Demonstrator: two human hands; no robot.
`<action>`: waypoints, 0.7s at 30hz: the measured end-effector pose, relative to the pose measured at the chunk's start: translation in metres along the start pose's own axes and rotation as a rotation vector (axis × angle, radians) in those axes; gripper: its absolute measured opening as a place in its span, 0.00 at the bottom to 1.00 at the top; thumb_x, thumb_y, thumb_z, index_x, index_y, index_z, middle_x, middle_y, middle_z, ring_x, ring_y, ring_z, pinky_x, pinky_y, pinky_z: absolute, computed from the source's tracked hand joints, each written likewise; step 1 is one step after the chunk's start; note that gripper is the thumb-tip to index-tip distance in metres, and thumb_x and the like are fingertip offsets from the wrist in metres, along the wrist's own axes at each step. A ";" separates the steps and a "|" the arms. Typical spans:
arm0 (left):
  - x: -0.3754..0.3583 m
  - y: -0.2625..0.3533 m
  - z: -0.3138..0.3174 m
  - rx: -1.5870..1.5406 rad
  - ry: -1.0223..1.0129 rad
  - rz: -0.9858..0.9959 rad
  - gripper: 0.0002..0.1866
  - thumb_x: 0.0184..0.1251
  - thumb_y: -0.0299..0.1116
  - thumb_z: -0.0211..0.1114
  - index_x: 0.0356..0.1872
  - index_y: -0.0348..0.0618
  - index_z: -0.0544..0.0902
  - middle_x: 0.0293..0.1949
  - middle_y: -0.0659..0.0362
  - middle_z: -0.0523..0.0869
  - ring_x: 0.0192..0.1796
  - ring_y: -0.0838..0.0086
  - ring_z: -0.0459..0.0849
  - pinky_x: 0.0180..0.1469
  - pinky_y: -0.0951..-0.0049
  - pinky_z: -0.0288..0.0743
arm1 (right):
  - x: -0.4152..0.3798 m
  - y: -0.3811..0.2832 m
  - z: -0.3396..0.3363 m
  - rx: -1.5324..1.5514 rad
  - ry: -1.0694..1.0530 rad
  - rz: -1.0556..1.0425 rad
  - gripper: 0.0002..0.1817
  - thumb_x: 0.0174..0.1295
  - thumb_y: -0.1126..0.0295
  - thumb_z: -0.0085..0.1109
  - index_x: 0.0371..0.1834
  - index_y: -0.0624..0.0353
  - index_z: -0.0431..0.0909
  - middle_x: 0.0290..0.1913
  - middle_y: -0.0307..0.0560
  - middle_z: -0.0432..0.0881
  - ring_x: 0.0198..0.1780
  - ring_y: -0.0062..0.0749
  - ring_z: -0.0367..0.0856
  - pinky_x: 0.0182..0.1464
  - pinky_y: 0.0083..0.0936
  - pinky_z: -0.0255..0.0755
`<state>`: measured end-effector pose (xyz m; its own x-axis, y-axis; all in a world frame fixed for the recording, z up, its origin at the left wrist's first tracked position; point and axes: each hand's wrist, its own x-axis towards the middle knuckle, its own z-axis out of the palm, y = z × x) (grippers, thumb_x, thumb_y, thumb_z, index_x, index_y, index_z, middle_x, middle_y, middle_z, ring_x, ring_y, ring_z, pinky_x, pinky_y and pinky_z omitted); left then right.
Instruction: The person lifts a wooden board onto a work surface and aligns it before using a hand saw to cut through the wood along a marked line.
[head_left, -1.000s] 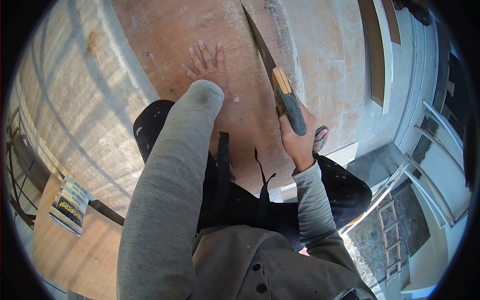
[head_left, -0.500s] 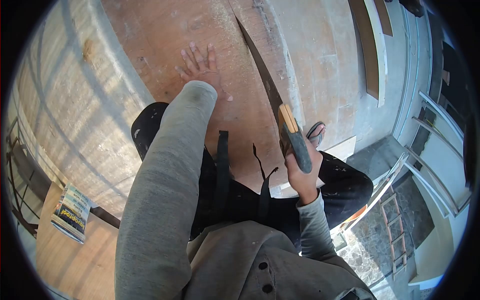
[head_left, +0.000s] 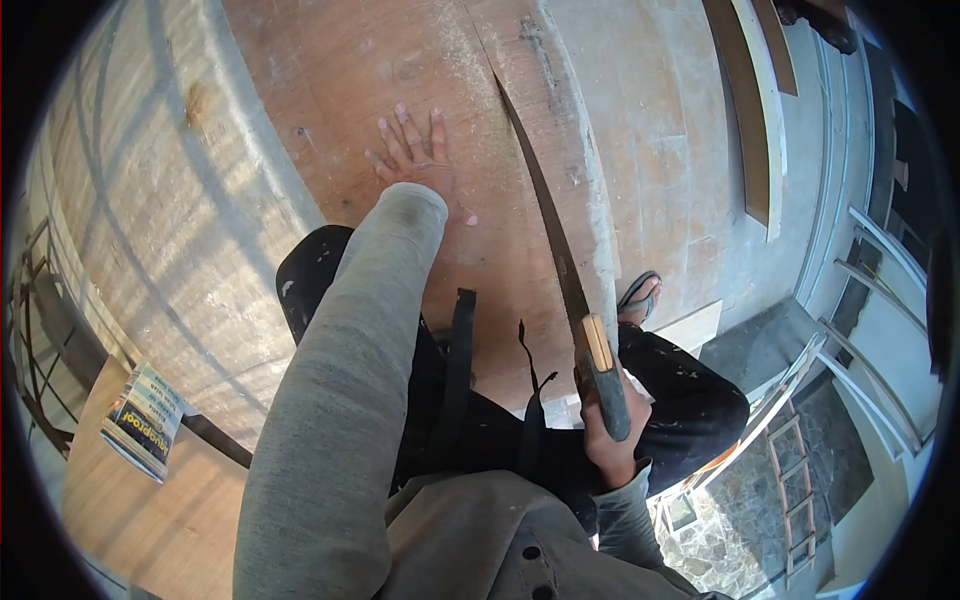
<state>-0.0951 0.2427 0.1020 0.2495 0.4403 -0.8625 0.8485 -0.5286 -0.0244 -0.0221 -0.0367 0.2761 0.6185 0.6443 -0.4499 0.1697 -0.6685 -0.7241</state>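
Note:
My right hand (head_left: 612, 420) is wrapped round the handle of a handsaw (head_left: 545, 208), which has a dark blade and an orange and grey grip. The blade sits in a long cut through a reddish plywood sheet (head_left: 350, 80), with pale sawdust scattered along the line ahead of it. Left of the cut, my left hand (head_left: 425, 165) lies flat on the plywood with its fingers spread. My knee in black trousers also rests by the sheet, and loose black straps (head_left: 458, 345) hang over its near edge.
A tin labelled Aquaproof (head_left: 145, 422) stands on a wooden board at lower left. My sandalled foot (head_left: 640, 292) is right of the sheet. Long boards (head_left: 758, 130) lie at upper right. A wooden ladder (head_left: 793, 490) shows on a lower level at right, past an edge.
My right hand has drawn the handsaw back towards my body, so more blade shows near the handle. My left hand stays flat on the plywood; the whole view has shifted slightly.

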 end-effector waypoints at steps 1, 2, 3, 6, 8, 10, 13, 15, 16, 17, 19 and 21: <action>-0.003 0.000 0.002 -0.003 0.033 0.005 0.84 0.34 0.60 0.86 0.79 0.53 0.23 0.78 0.36 0.18 0.79 0.34 0.20 0.73 0.24 0.31 | -0.011 -0.007 -0.003 0.036 -0.025 0.018 0.30 0.55 0.81 0.48 0.66 0.71 0.74 0.44 0.53 0.89 0.48 0.31 0.88 0.54 0.23 0.76; -0.008 -0.001 0.007 -0.002 0.071 0.017 0.84 0.34 0.61 0.85 0.79 0.53 0.23 0.78 0.35 0.19 0.79 0.34 0.20 0.73 0.25 0.31 | 0.007 0.000 0.001 0.164 -0.041 0.163 0.27 0.56 0.80 0.49 0.62 0.72 0.77 0.40 0.51 0.88 0.44 0.25 0.85 0.51 0.23 0.76; -0.009 -0.001 0.011 0.008 0.071 0.023 0.84 0.34 0.61 0.85 0.79 0.53 0.23 0.78 0.35 0.19 0.79 0.34 0.20 0.73 0.25 0.31 | 0.041 0.008 0.012 0.182 -0.071 0.176 0.21 0.57 0.80 0.53 0.55 0.71 0.80 0.33 0.46 0.84 0.36 0.20 0.80 0.44 0.21 0.74; -0.004 -0.003 0.004 0.001 0.064 0.008 0.84 0.35 0.61 0.85 0.79 0.52 0.23 0.78 0.35 0.19 0.79 0.34 0.20 0.73 0.25 0.31 | 0.098 0.009 0.048 0.214 -0.001 -0.011 0.10 0.56 0.79 0.56 0.41 0.69 0.80 0.27 0.43 0.79 0.30 0.21 0.75 0.36 0.21 0.70; -0.006 -0.002 0.003 -0.002 0.022 0.027 0.84 0.35 0.61 0.85 0.79 0.52 0.22 0.77 0.35 0.18 0.79 0.34 0.19 0.73 0.25 0.30 | 0.073 0.001 0.034 0.183 -0.010 0.044 0.09 0.55 0.79 0.57 0.39 0.70 0.80 0.27 0.45 0.78 0.29 0.22 0.75 0.35 0.21 0.70; -0.008 -0.001 0.007 0.007 0.011 0.044 0.84 0.35 0.60 0.85 0.79 0.52 0.23 0.77 0.35 0.17 0.78 0.34 0.19 0.73 0.25 0.30 | 0.013 -0.001 0.013 0.044 0.011 -0.014 0.29 0.52 0.81 0.53 0.62 0.69 0.78 0.29 0.46 0.80 0.29 0.24 0.76 0.37 0.23 0.73; -0.003 -0.001 0.007 -0.019 0.053 0.021 0.84 0.34 0.60 0.86 0.79 0.52 0.23 0.77 0.36 0.17 0.78 0.34 0.19 0.73 0.25 0.29 | 0.002 -0.003 -0.002 0.070 0.018 0.042 0.25 0.54 0.79 0.50 0.58 0.70 0.78 0.30 0.44 0.82 0.30 0.22 0.77 0.38 0.21 0.73; -0.004 0.001 0.007 -0.016 0.068 0.016 0.84 0.34 0.60 0.86 0.79 0.52 0.23 0.77 0.36 0.18 0.78 0.34 0.19 0.73 0.24 0.29 | 0.042 0.005 0.017 0.097 0.024 0.028 0.12 0.56 0.76 0.52 0.42 0.69 0.79 0.23 0.38 0.76 0.25 0.18 0.71 0.30 0.20 0.66; -0.005 -0.001 0.009 -0.024 0.059 0.023 0.84 0.34 0.60 0.86 0.79 0.52 0.23 0.77 0.35 0.18 0.78 0.34 0.19 0.73 0.24 0.29 | 0.071 0.001 0.036 0.072 0.022 -0.069 0.09 0.56 0.77 0.53 0.38 0.69 0.78 0.22 0.37 0.74 0.24 0.20 0.69 0.31 0.21 0.66; -0.005 -0.002 0.007 -0.031 0.056 0.032 0.84 0.34 0.60 0.86 0.79 0.52 0.23 0.77 0.35 0.18 0.78 0.33 0.19 0.73 0.24 0.29 | 0.086 -0.003 0.046 0.068 -0.030 -0.033 0.10 0.57 0.77 0.53 0.40 0.69 0.78 0.23 0.37 0.75 0.25 0.20 0.70 0.33 0.22 0.68; -0.001 -0.006 0.002 -0.036 0.082 0.037 0.85 0.33 0.59 0.86 0.79 0.52 0.23 0.77 0.35 0.18 0.78 0.33 0.19 0.73 0.23 0.29 | 0.091 -0.001 0.043 0.055 -0.084 -0.015 0.10 0.58 0.76 0.53 0.41 0.70 0.78 0.24 0.38 0.77 0.25 0.21 0.71 0.36 0.22 0.70; -0.008 -0.003 0.012 -0.036 0.039 0.061 0.85 0.33 0.59 0.86 0.79 0.52 0.23 0.77 0.35 0.18 0.78 0.33 0.19 0.72 0.23 0.30 | 0.034 0.010 0.013 0.000 -0.048 -0.064 0.28 0.54 0.80 0.51 0.61 0.71 0.76 0.34 0.51 0.84 0.34 0.25 0.81 0.45 0.21 0.76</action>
<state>-0.1056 0.2320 0.1029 0.3184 0.4367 -0.8413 0.8475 -0.5288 0.0462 -0.0098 -0.0165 0.2469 0.5685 0.7031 -0.4272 0.2078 -0.6252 -0.7523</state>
